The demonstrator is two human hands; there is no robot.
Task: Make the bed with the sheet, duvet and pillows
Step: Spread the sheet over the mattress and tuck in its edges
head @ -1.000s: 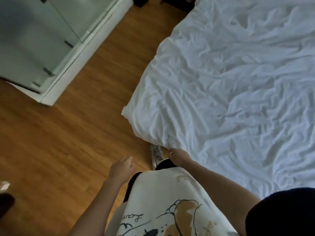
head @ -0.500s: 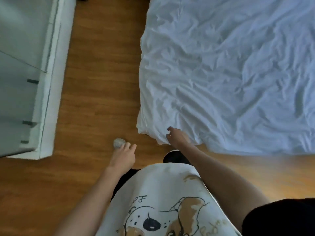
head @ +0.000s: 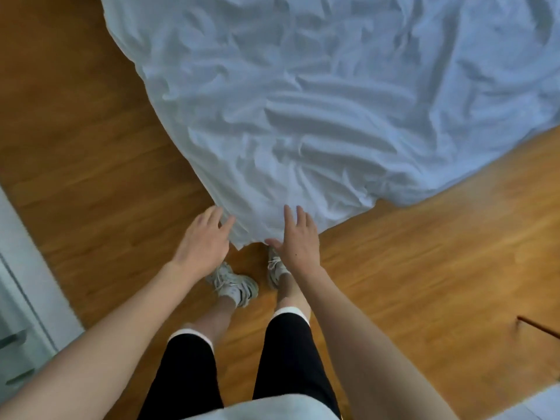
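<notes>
Rumpled white sheet (head: 333, 101) over bed

A bedroom in a home — a wide bed under a crumpled white sheet (head: 333, 101) fills most of the room, warm wooden floorboards (head: 91, 177) run beside it, and white cupboard doors (head: 21, 298) stand left of the bed.
</notes>
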